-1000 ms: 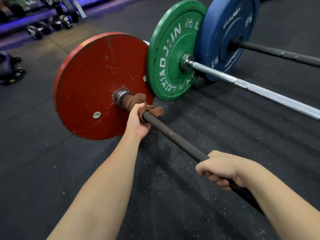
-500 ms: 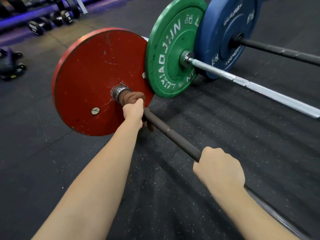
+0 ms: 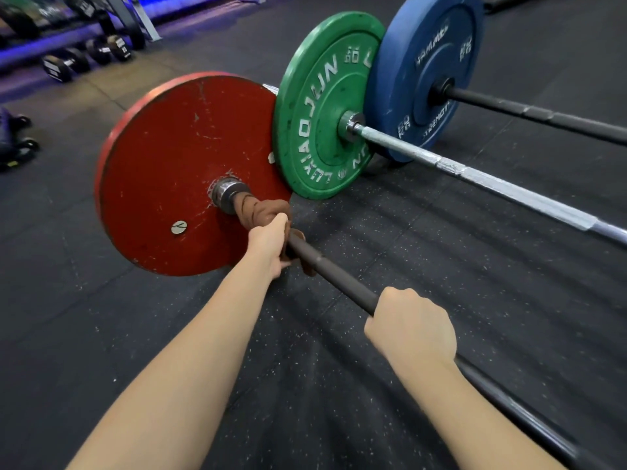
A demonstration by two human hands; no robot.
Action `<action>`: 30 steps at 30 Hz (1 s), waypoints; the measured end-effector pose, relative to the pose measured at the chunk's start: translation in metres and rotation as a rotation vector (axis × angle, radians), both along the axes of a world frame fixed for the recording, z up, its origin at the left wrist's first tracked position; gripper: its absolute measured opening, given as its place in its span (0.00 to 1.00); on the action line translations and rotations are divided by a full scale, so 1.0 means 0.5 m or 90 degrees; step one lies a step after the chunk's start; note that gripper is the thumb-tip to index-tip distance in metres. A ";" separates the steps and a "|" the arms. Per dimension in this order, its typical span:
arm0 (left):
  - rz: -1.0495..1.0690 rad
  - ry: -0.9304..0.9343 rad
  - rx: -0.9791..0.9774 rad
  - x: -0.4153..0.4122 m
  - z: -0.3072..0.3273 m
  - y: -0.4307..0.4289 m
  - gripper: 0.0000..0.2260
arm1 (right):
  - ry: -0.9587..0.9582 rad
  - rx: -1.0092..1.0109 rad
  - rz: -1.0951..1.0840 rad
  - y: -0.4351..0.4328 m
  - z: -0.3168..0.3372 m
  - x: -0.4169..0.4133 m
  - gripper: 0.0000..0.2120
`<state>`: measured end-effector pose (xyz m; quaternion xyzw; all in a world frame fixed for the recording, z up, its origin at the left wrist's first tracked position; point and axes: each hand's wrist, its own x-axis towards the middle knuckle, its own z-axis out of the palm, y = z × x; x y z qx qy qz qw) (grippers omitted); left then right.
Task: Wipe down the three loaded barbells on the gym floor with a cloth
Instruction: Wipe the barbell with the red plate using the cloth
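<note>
Left grip is closed round the cloth, which wraps the near bar just beside the collar of the red plate. Right grip clamps the bare bar closer to me. To wipe well, I judge I should squeeze the cloth fully round the shaft, twist while sliding toward my right grip, and stop the bar rolling. The bars with the green plate and blue plate lie beyond on the floor.
</note>
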<state>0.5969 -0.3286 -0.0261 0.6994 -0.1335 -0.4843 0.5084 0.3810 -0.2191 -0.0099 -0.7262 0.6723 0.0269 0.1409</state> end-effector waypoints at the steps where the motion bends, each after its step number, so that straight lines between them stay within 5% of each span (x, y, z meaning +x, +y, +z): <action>1: -0.003 0.010 0.000 -0.009 -0.004 0.006 0.08 | 0.003 0.001 -0.002 0.000 0.000 0.000 0.08; 18: -0.193 0.097 0.051 -0.120 -0.027 0.137 0.25 | -0.007 -0.013 0.003 0.005 -0.002 -0.014 0.11; 21: -0.215 -0.015 0.075 -0.109 -0.015 0.145 0.32 | -0.049 -0.037 0.059 0.023 0.000 -0.036 0.14; 25: -0.302 -0.432 0.053 -0.104 0.028 0.194 0.30 | -0.190 -0.026 0.098 0.061 0.017 -0.108 0.32; 27: -0.370 -0.591 -0.032 -0.118 0.081 0.223 0.24 | -0.209 -0.019 0.095 0.089 0.043 -0.158 0.42; 30: -0.506 -0.598 -0.250 -0.197 0.191 0.267 0.22 | -0.266 -0.012 0.094 0.139 0.109 -0.240 0.55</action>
